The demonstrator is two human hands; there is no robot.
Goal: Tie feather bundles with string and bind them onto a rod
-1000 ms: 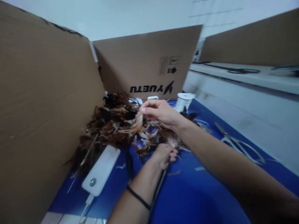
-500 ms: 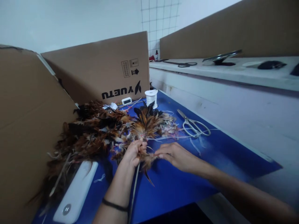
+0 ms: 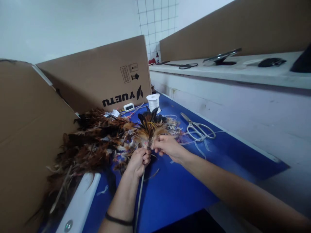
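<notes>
My left hand (image 3: 139, 160) is closed around a thin pale stick (image 3: 139, 199), which slants down toward me. Above that fist fans a bundle of brown and black feathers (image 3: 146, 125) at the stick's upper end. Fingertips of my right hand (image 3: 167, 148) are pinched on a tuft of light brown feathers (image 3: 159, 132), laid against the right side of the bundle. The exact binding point is hidden by the fingers. White ribbon (image 3: 200, 150) trails over the blue tabletop to the right of my hands.
A large heap of feathers (image 3: 89, 145) lies left, beside a white device (image 3: 81, 200). Metal scissors (image 3: 198, 127) rest to the right, and a white ribbon spool (image 3: 153, 103) stands behind. Cardboard boxes (image 3: 97, 74) wall the left and back; a ledge (image 3: 218, 72) runs along the right.
My right hand has moved up and left, bringing the feather tuft from below my left fist to the bundle. My left hand keeps its hold on the stick. The view has shifted slightly.
</notes>
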